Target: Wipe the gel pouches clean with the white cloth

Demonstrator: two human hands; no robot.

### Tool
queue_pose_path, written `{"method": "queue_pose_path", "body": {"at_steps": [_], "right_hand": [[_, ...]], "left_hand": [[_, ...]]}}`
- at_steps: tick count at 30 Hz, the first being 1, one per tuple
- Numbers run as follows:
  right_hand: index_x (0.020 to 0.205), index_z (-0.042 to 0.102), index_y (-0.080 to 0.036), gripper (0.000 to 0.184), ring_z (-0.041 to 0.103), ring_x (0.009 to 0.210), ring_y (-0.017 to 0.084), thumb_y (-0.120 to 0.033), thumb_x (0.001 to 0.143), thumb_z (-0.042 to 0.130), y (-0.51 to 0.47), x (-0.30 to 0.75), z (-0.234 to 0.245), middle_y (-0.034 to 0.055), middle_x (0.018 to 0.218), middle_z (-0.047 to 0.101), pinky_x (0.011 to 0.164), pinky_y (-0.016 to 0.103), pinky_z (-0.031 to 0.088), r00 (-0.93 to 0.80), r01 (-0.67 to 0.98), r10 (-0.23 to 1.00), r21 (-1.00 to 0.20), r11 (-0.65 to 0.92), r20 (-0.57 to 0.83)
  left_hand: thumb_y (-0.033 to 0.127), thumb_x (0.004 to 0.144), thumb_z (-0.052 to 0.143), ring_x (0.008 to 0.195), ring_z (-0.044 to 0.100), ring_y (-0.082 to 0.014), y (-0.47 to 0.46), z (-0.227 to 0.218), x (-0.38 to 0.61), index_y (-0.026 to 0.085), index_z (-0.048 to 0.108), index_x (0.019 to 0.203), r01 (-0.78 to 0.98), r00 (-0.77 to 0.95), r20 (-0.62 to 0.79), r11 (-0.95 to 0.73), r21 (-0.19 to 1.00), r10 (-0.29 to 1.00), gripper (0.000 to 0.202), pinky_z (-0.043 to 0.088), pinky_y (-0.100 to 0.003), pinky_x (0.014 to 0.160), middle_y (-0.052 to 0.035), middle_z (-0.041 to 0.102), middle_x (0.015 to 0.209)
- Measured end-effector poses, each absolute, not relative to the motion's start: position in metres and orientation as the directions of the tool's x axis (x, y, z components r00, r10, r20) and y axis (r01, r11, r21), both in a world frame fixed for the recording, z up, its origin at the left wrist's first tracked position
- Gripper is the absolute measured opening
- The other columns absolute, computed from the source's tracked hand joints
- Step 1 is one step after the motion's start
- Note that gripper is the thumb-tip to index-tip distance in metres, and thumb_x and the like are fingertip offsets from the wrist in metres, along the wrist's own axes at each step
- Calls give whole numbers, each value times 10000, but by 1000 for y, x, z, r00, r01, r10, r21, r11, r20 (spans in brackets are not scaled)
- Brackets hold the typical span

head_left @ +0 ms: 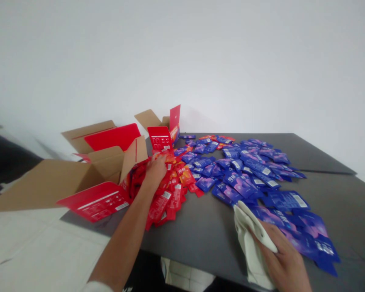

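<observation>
Head camera looks down over both my arms. My left fingers [163, 160] are bent downward into a heap of red packets [170, 196], just left of the frame's centre. The back of my left hand [155, 170] faces up, and I cannot tell whether the fingers grip a packet or only press on the heap. The bare forearm runs straight from the lower left of the frame to the wrist, with a bit of white sleeve at the bottom edge.

At the lower right, my right hand [284, 261] is closed around a white cloth [248, 243]. The fingers are together, clamped on its folds. The cloth looks soft and thick, and its loose end points up toward the middle of the frame.

The red packets are flat, glossy sachets with small white label patches. The print on them is too small and blurred to read. Touching them on the right, blue packets [243, 174] of the same shape spread across the centre and down to my right hand. They have purple shading and white patches, also unreadable.

Everything lies on a matte dark grey table [200, 233]. At the left stands an open cardboard box [48, 182], plain brown, with a red flap [94, 200] bearing white lines of text I cannot make out. A small red carton [162, 138] stands open just above my left hand. Behind is a bare white wall [182, 61].
</observation>
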State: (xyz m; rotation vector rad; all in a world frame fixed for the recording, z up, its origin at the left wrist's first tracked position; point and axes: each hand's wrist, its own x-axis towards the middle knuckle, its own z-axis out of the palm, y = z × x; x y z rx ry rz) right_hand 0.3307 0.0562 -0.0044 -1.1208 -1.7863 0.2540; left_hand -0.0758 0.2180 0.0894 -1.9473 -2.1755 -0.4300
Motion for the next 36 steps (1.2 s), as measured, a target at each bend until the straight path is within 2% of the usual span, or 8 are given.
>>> {"method": "queue_pose_path", "body": {"at_steps": [9,13,15,17,19,21,27,36], "right_hand": [[1205,742,-278,294,753,1033,277,-331,953,600,59,335,-11,72,1183,759,863,359,621,-95,573,805,-629,526,586],[1209,739,-270,288,741,1044,277,-341,964,604,56,332,-7,82,1178,752,869,358,611,-83,562,838,-669,486,540],[1208,738,-267,277,736,1028,267,-336,972,611,52,329,-1,86,1168,744,861,345,605,-97,521,869,-719,460,486],[1162,753,-263,237,735,974,248,-344,973,635,48,325,8,78,1114,740,830,319,599,-144,461,899,-776,431,413],[1103,774,-255,198,729,919,232,-350,964,669,44,321,17,68,1047,735,803,302,588,-233,395,916,-828,397,328],[1068,792,-245,184,719,881,220,-354,953,699,41,318,26,65,1004,733,777,292,576,-331,326,909,-873,363,255],[1103,811,-256,224,710,869,218,-383,939,729,38,314,38,69,998,736,750,292,545,-385,244,905,-926,286,178],[1173,795,-260,253,688,877,196,-347,944,735,40,317,33,55,1023,716,748,270,499,-433,199,890,-948,247,141]], "left_hand": [[229,1042,406,1424,500,-345,196,84,-68,110,639,1369,983,-158,308,122,134,938,419,396,-541,1172,-196,589,1485],[289,1081,374,1438,483,-271,151,91,-28,162,619,1381,983,-36,381,-35,178,924,408,377,-462,1200,-120,591,1501],[297,1096,357,1249,627,-221,119,89,-1,175,688,1216,924,126,447,-269,273,886,373,448,-389,1124,-94,719,1291],[352,1104,364,936,715,-189,90,82,23,207,706,949,862,233,354,-361,357,906,402,542,-314,894,-46,769,958],[352,1103,379,763,707,-170,75,70,43,224,668,829,839,323,231,-391,378,918,418,524,-275,719,-13,735,795],[310,1093,410,760,709,-174,79,57,59,226,663,846,863,364,163,-398,310,917,364,502,-271,679,-10,729,802],[195,1045,451,1024,658,-254,142,33,89,151,676,1058,949,258,216,-289,128,942,230,497,-359,906,-141,688,1058],[280,1005,545,1098,589,-320,149,38,67,100,663,1094,994,98,232,-86,-62,968,233,474,-395,903,-185,648,1122]]}}
